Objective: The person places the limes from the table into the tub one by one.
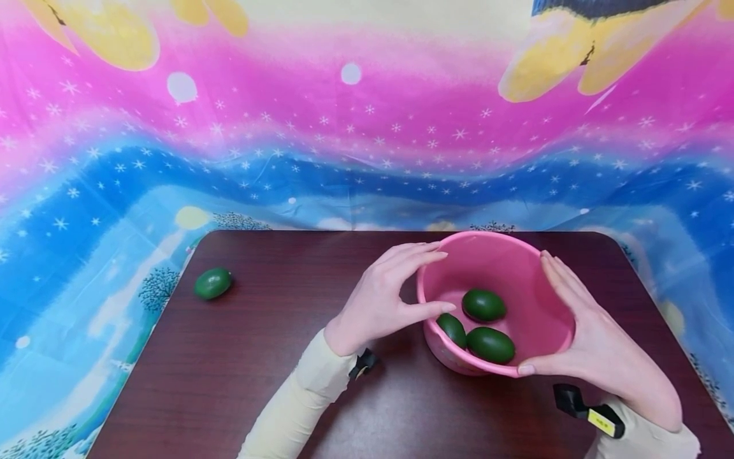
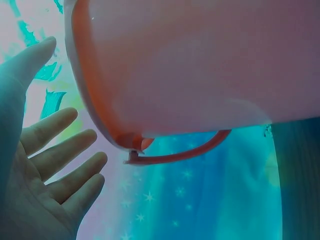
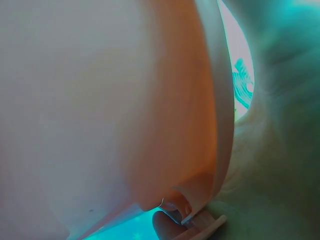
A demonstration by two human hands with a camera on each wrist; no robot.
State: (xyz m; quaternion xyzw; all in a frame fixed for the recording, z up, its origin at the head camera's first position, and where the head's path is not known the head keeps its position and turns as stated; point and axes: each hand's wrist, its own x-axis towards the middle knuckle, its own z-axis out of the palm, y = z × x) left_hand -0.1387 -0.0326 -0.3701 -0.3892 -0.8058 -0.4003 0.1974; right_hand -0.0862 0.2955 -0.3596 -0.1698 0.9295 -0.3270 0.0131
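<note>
A pink plastic bucket [image 1: 493,255] stands on the right half of the table, its opening toward the head camera. Inside it lie three glossy, dark green oval fruits [image 1: 484,305]. My right hand [image 1: 596,338] holds the bucket's right side, thumb at the front rim and fingers along the far right rim. At the left rim is my left hand [image 1: 381,296], fingers spread and thumb out. The left wrist view shows this hand [image 2: 55,180] with open palm and a gap between it and the bucket wall [image 2: 200,65]. A curved handle [image 2: 185,156] hangs below the rim there.
Another green oval fruit [image 1: 213,283] lies by itself near the table's left edge. The dark brown wooden table [image 1: 258,357] has rounded far corners. Behind it hangs a pink and blue printed cloth [image 1: 321,140] with snowflakes, which also falls along both sides.
</note>
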